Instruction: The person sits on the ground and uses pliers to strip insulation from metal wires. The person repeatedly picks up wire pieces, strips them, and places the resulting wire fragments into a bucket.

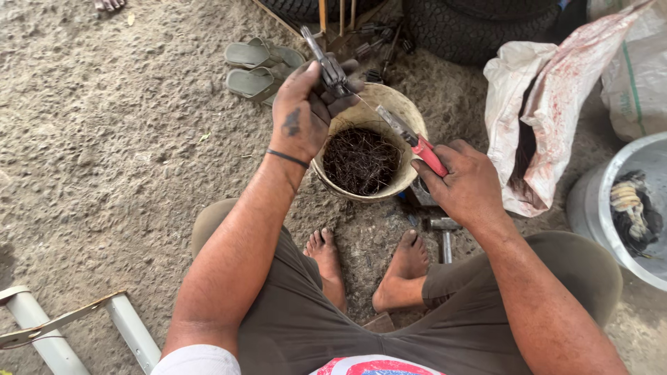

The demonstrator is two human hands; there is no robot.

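Head view: the left hand [300, 111] clasps one dark metal part [328, 66], the right hand [464, 182] grips one red-handled screwdriver [414, 142] — both above one round cream bucket [405, 111] of dark wire scraps [361, 160]. Two grey-green sandals [258, 68] lie beside it.

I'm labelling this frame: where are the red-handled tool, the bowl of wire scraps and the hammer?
red-handled tool [429, 155], head view, on its red handle.
bowl [401, 105], head view, on its far rim.
hammer [445, 224], head view, on its head.

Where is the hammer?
The hammer lies on the ground between the bare right foot and the right arm, just below the bucket, right of centre in the head view.
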